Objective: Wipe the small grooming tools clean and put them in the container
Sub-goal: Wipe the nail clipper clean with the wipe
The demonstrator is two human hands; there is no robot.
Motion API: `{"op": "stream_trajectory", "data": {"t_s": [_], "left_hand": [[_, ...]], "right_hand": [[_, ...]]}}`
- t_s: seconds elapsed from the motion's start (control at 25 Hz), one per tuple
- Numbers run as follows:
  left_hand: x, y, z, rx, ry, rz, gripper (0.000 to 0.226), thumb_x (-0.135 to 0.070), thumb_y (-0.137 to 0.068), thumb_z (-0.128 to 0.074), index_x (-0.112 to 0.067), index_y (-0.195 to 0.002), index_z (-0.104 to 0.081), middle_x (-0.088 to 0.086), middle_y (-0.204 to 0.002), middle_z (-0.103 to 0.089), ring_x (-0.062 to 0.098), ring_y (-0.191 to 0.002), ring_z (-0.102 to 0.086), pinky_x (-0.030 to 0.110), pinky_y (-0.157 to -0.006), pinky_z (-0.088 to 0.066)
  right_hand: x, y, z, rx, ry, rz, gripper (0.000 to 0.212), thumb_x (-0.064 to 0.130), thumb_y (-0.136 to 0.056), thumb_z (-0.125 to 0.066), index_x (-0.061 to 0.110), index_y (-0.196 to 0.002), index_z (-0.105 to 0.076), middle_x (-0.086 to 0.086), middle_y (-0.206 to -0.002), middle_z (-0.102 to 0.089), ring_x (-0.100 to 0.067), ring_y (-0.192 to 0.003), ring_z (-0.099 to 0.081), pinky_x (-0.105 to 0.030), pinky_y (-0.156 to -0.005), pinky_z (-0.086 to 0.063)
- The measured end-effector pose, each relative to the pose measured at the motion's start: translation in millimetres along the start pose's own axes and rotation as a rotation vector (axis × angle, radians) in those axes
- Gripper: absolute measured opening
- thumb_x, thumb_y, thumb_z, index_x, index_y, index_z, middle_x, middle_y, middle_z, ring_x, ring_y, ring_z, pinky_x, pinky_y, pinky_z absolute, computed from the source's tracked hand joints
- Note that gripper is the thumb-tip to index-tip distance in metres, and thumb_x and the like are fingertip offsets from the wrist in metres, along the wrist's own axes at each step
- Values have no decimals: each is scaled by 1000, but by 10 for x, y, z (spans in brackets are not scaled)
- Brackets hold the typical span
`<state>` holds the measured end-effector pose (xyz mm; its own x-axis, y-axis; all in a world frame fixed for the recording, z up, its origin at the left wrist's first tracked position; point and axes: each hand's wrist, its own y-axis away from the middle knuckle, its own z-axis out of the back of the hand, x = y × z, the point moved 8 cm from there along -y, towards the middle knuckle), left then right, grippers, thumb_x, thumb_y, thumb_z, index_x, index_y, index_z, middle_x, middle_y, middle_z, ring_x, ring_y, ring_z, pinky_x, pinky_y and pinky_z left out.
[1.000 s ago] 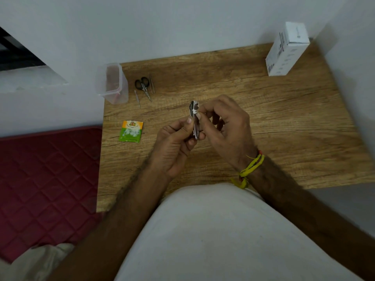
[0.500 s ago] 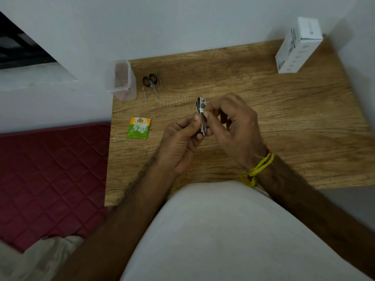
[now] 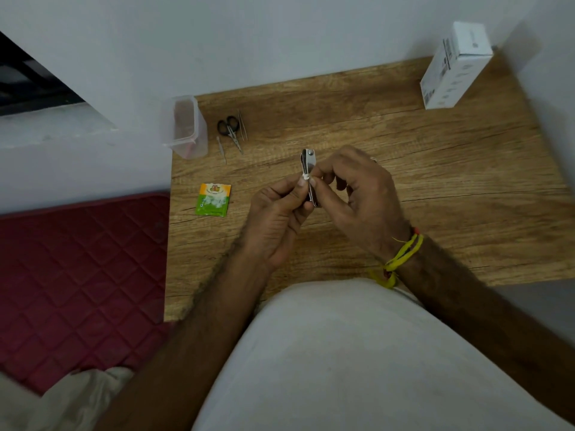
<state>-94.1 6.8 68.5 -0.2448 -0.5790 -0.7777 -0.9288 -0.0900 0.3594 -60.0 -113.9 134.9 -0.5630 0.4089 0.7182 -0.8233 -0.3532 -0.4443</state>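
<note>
**Nail clipper pinched between both my hands**

At the table's (image 3: pixel 435 188) far left corner stands the clear container (image 3: pixel 185 127), with scissors (image 3: pixel 231 129) and two thin metal tools just beside it. Nearer me lies a green sachet (image 3: pixel 213 199). My left hand (image 3: pixel 275 217) grips the nail clipper (image 3: pixel 308 175) upright above the table; my right hand (image 3: pixel 362 197) pinches a white scrap against it.

Single head-worn wide-angle view, looking steeply down and forward over the person's lap, close above the light wooden tabletop (image 3: pixel 404 188), white wall (image 3: pixel 280 35) beyond
</note>
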Motion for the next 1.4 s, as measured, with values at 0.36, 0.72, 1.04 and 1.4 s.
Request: {"op": "stream_trajectory", "data": {"t_s": [0.36, 0.72, 1.04, 1.4], "left_hand": [[-6, -27, -5, -8, 7, 16, 17, -1, -98, -52, 0, -97, -69, 4, -86, -71, 5, -70, -65, 11, -58, -51], [-27, -12, 34, -27, -52, 2, 21, -2, -99, -52, -6, -93, -72, 2, -80, -73, 6, -67, -65, 15, -57, -52], [-49, -35, 69, -31, -62, -25, 25, -2, -98, -53, -10, -89, -75, 2, -80, -73, 7, -69, -65, 17, -60, -51], [-49, -87, 101, -25, -83, -34, 19, -4, -96, -56, -7, -93, -74, 9, -87, -72, 13, -75, -63, 19, -61, -48]], "right_hand": [[-42, -5, 24, -33, -3, -31, 4, 12, -91, -70, 11, -94, -72, 6, -84, -56, -10, -75, -50, -29, -65, -45], [-9, 3, -57, 15, -24, -4, 2, 10, -90, -70, 11, -91, -71, 9, -84, -55, -11, -74, -50, -31, -65, -46], [-8, 12, -67, 31, -39, -6, 2, 8, -90, -70, 10, -91, -71, 10, -85, -53, -10, -75, -49, -29, -66, -44], [2, 12, -94, 72, -60, 17, 3, 9, -91, -69, 11, -92, -72, 13, -86, -51, -10, -77, -50, -29, -66, -44]]}}
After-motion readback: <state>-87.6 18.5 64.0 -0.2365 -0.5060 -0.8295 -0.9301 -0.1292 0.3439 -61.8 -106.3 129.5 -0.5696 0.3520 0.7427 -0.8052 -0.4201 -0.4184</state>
